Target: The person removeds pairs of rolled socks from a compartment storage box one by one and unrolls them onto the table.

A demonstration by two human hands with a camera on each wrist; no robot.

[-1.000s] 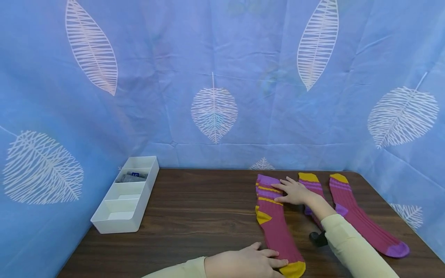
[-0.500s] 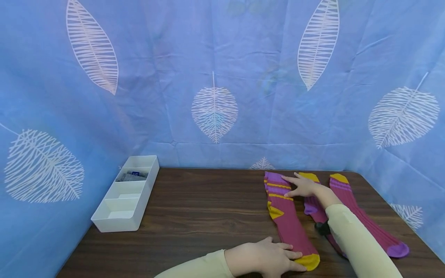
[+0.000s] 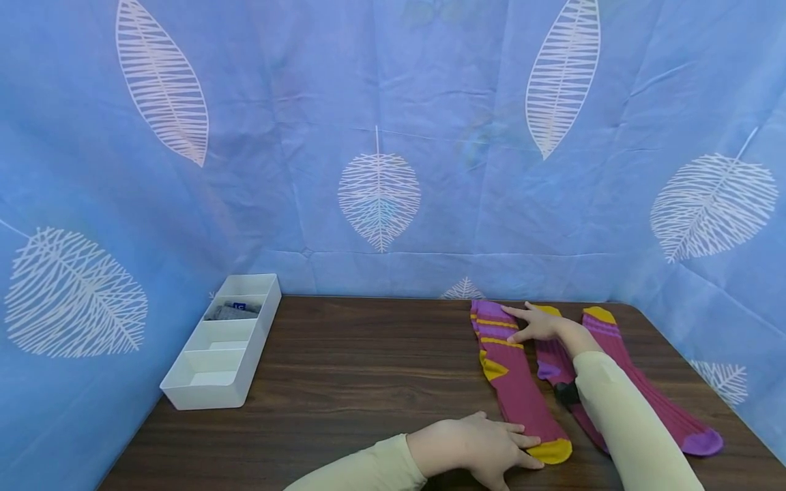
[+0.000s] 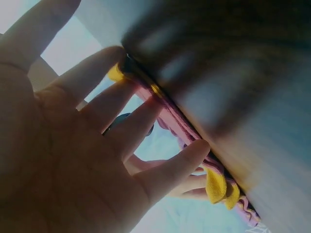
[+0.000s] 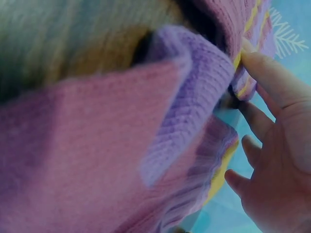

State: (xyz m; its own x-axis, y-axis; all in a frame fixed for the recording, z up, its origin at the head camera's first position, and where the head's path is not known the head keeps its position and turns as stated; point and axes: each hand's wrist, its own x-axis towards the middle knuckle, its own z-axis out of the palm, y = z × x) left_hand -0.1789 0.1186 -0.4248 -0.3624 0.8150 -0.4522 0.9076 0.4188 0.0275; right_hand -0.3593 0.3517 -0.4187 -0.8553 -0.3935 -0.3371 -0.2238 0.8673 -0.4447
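Note:
A pair of maroon socks with yellow heels and toes and purple-and-yellow striped cuffs lies lengthwise on the table, one stacked on the other. My left hand rests with spread fingers at their toe end. In the left wrist view, those fingertips meet the edge of the socks. Up at the striped cuff is my right hand, its thumb and fingers spread along the right edge. Beneath the right forearm lies another maroon sock with a purple heel and yellow cuff, partly hidden. Its heel looms large in the right wrist view.
Farther right lies a maroon sock with a purple toe and yellow cuff. A white divided box stands at the table's left, with a folded grey item in one compartment. Blue leaf-print cloth hangs behind the wooden table.
The yellow-toed socks have slid right and slightly away, toward the purple-heeled sock. Both hands moved along with them, staying at the toe and the cuff.

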